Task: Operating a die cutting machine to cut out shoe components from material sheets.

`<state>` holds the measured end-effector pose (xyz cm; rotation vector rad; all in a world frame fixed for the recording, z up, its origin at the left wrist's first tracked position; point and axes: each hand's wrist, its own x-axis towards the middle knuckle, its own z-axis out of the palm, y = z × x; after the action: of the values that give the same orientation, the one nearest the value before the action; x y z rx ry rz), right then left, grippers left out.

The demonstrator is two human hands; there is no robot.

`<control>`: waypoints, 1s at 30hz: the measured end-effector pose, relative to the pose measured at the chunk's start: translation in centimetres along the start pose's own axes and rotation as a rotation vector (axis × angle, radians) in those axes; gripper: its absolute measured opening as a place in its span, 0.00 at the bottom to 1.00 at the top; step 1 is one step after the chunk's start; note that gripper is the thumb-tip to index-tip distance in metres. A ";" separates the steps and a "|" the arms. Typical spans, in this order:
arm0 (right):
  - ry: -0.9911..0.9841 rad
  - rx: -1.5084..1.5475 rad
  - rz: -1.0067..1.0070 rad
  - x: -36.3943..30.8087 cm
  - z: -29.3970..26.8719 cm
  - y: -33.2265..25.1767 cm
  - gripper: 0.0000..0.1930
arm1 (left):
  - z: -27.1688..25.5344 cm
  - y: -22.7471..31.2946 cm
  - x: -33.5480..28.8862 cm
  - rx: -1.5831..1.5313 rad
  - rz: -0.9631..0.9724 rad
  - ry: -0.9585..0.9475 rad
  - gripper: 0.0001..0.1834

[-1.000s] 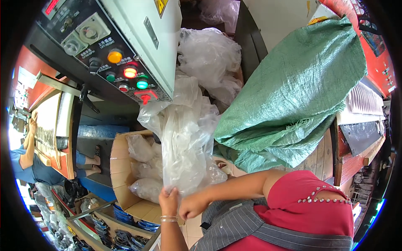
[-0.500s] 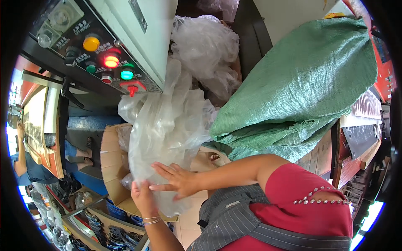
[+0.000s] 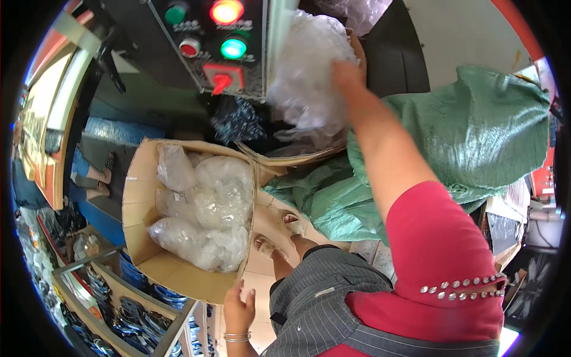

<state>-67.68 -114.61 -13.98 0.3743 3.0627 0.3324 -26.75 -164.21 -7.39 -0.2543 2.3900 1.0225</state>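
My right arm stretches far out, and my right hand [image 3: 347,76] is at a heap of thin clear plastic [image 3: 309,71] in the far cardboard box [image 3: 309,159]. That hand is smeared by motion, so whether its fingers grip any plastic cannot be told. Low in the view, my left hand [image 3: 239,309] has its fingers apart and holds nothing. It is just below the near rim of an open cardboard box [image 3: 143,238]. Inside this nearer box lie several bunched clear plastic bags [image 3: 223,196].
A machine panel [image 3: 250,77] with lit lamps and a red switch [image 3: 222,82] overhangs the far left. A green woven sack [image 3: 476,137] slumps at the right. Racks of dark and blue parts [image 3: 143,318] stand lower left. My feet [image 3: 267,245] are beside the near box.
Both hands were at a large clear plastic sheet or bag over the near box; it is gone from there. My right hand has moved far forward, my left down. The view has shifted.
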 end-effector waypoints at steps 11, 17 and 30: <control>-0.251 0.491 -0.099 -1.1 4.2 -7.6 0.33 | 5.9 -4.0 -2.4 0.080 -0.062 -0.174 0.23; 0.794 0.254 -0.323 -9.5 -0.4 -12.4 0.28 | 5.4 -3.1 -0.4 -0.122 -0.209 -0.027 0.20; -0.738 0.106 -0.542 -10.4 13.9 -17.3 0.26 | 9.4 -4.3 -3.9 -0.143 -0.277 -0.075 0.20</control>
<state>-60.76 -130.62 -31.13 -0.2814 2.3224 -0.0058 -18.22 -160.56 -13.39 -0.5705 2.1438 1.0511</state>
